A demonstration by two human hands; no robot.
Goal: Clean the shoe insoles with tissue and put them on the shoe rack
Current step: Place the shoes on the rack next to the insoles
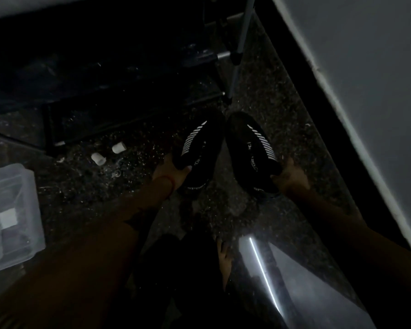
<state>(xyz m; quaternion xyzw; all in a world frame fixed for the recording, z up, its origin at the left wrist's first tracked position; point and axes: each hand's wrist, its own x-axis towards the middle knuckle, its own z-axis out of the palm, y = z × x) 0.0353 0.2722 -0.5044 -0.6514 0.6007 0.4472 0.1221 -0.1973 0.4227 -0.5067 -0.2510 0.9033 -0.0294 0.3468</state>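
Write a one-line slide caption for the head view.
Left hand and right hand each grip a black shoe with white stripes over a dark speckled floor.

White lettering was on both black insoles, left insole point(198, 148) & right insole point(252, 148), but too dim/blurred to read; white stripe marks only, no other text legible.

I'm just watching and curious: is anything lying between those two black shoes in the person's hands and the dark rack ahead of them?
Nothing visible blocks the way. The left hand holds the left shoe, the right hand the right shoe. Bare floor runs to the shoe rack; two small white caps lie off left. It is dim.
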